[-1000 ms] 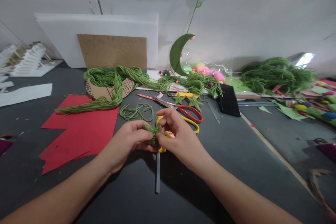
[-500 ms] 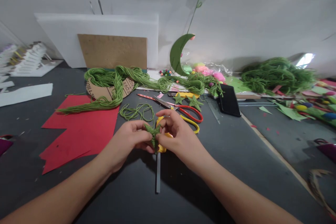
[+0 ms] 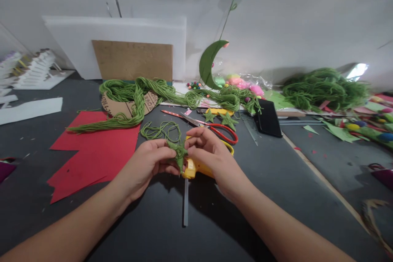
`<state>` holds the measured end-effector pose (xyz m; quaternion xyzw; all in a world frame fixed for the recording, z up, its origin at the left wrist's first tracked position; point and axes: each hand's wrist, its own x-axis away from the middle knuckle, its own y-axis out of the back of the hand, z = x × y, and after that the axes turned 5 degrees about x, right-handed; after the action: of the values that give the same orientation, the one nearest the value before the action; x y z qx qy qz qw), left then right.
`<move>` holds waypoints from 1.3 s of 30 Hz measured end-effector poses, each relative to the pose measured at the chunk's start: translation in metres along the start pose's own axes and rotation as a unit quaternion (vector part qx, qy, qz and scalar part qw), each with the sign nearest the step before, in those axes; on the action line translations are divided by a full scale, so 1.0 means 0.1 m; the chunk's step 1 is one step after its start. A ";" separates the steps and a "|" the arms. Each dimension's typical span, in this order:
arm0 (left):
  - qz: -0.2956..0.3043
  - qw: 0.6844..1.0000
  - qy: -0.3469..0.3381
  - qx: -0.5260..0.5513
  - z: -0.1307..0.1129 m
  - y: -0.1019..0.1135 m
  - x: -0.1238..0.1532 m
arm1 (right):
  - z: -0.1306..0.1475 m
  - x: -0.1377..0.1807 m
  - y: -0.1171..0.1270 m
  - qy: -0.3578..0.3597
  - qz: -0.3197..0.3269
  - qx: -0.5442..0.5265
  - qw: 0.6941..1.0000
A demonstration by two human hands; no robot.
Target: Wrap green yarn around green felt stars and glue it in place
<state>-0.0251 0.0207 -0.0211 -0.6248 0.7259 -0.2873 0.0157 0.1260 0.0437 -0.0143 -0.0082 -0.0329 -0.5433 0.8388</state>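
Observation:
A small green star (image 3: pixel 178 152) wrapped in yarn is pinched between the thumb and fingers of my left hand (image 3: pixel 155 157). My right hand (image 3: pixel 207 149) is closed at the star's right point, thumb and fingertips against it; whether a strand is also caught there is hidden. Loose green yarn (image 3: pixel 161 130) lies in loops just beyond, one strand running up to the star. Under my hands rests a yellow glue gun (image 3: pixel 190 168) with a clear glue stick (image 3: pixel 186 204) sticking out toward me. Partly behind my right hand are red-handled scissors (image 3: pixel 225 131) and a yellow handle.
Two green stars (image 3: pixel 227 119) lie near a yellow cutter (image 3: pixel 222 111). A black phone (image 3: pixel 268 118) is to their right. Red sheets (image 3: pixel 95 151) and a green yarn hank (image 3: pixel 138 102) lie left. A green crescent (image 3: pixel 210 63) stands against the wall; more yarn (image 3: pixel 325 88) is piled right.
The star has turned and tilted in my left fingers. My right hand has shifted slightly right and up, from the star's middle to its point, uncovering more of the glue gun.

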 end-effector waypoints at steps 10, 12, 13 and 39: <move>-0.045 0.998 -0.027 -0.046 0.03 -0.06 0.00 | -0.03 -0.01 -0.06 0.014 -0.042 0.084 0.995; -0.043 0.998 -0.024 -0.046 0.03 -0.06 0.00 | -0.04 -0.02 -0.05 0.012 -0.046 0.085 0.995; -0.042 0.998 -0.022 -0.044 0.03 -0.07 0.01 | -0.04 -0.02 -0.05 0.010 -0.047 0.086 0.995; 0.012 1.000 0.002 0.012 0.00 -0.05 0.06 | -0.02 -0.01 0.00 -0.041 -0.050 0.009 0.998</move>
<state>-0.0221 0.0152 -0.0171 -0.6153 0.7297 -0.2971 0.0248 0.1255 0.0441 -0.0164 -0.0209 -0.0725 -0.5839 0.8083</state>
